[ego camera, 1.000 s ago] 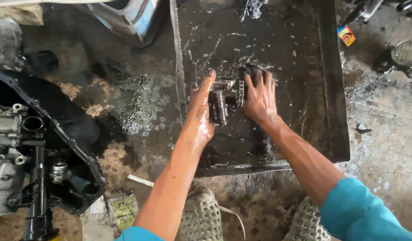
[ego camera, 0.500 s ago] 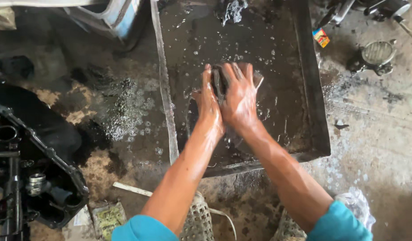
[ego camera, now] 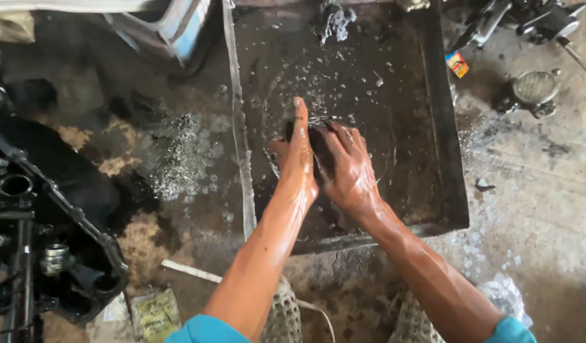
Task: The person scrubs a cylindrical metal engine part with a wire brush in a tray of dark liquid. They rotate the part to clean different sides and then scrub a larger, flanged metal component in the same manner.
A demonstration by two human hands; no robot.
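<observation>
Both hands meet in the middle of a shallow metal tray (ego camera: 445,146) of dark, splashing liquid. The left hand (ego camera: 297,159) and right hand (ego camera: 350,171) are closed around a small dark part (ego camera: 318,143), mostly hidden. A black engine casing (ego camera: 58,209) lies far left.

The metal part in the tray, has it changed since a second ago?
Yes. The metal part, then exposed between both hands, is now mostly covered by them, against the tray's left wall.

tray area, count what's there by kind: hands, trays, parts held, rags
hands: 2, left hand and right hand
metal tray: 1
dark part held between both hands: 1
grey rag: 1
total: 5
</observation>
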